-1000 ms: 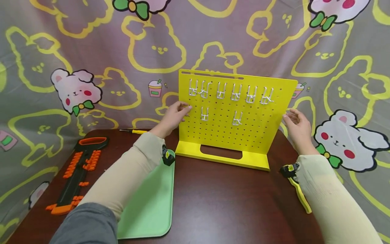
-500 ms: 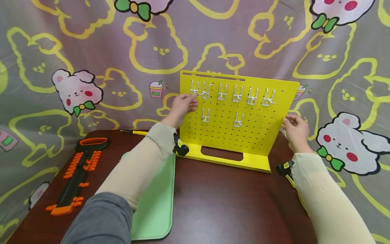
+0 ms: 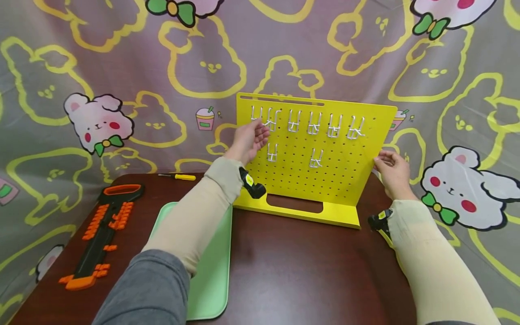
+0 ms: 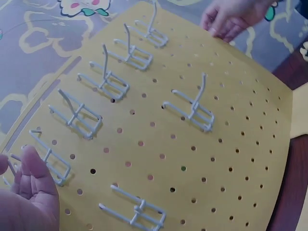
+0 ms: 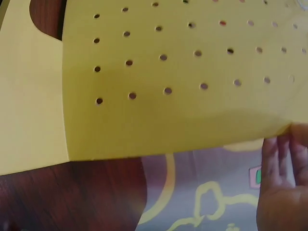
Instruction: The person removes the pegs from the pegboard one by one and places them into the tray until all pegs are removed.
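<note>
Where pegboard [image 3: 296, 153] stands, hooks [image 4: 194, 107] (wiry) jut.

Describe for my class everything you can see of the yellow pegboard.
The yellow pegboard is a panel, perhaps painted metal, with rows of small holes, a long slot near its top edge and a flat foot with a cut-out. It stands upright on the dark table. Eight white wire hooks sit on it: six above, two below. The right grip holds its right edge; the left grip is at the upper-left hooks, contact with the panel unclear.
</note>
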Demonstrator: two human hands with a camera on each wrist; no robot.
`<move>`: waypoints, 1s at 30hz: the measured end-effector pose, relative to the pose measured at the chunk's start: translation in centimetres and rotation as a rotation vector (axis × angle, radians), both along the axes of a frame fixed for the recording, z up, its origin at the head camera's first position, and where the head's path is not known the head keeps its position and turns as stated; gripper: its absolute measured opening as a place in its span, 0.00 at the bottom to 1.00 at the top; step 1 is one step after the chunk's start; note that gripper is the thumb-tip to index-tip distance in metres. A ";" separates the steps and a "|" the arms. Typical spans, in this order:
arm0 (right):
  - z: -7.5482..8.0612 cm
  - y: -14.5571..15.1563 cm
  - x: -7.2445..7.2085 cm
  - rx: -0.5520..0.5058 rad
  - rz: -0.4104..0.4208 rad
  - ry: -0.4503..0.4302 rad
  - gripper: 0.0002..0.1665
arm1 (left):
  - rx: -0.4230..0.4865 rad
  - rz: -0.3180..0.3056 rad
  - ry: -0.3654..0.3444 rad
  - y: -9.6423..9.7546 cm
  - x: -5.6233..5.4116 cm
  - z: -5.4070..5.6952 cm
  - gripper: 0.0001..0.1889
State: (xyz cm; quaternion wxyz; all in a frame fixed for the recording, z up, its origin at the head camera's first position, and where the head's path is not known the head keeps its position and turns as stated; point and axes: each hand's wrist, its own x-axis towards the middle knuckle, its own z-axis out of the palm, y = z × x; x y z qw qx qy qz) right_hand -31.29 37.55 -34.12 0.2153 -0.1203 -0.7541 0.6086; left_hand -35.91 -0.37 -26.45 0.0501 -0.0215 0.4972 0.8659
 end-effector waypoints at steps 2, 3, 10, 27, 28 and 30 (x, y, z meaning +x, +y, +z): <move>-0.1 0.2 0.0 -0.044 0.032 0.027 0.09 | 0.025 0.003 -0.022 -0.1 0.0 0.2 0.11; -0.1 0.3 0.0 -0.056 0.042 0.032 0.09 | 0.034 0.004 -0.032 -0.2 0.0 0.3 0.11; -0.2 0.3 0.0 -0.008 0.043 0.003 0.08 | 0.081 0.010 -0.074 -0.7 0.1 0.5 0.11; -0.2 0.4 0.3 -0.026 0.057 -0.040 0.06 | -0.022 -0.004 -0.077 -2.2 1.2 0.7 0.13; -0.2 0.4 0.3 -0.039 0.061 -0.034 0.06 | -0.038 -0.002 -0.069 -2.5 1.4 0.7 0.14; -0.1 0.4 0.3 -0.061 0.066 -0.019 0.06 | -0.072 -0.001 -0.050 -3.2 1.7 0.4 0.17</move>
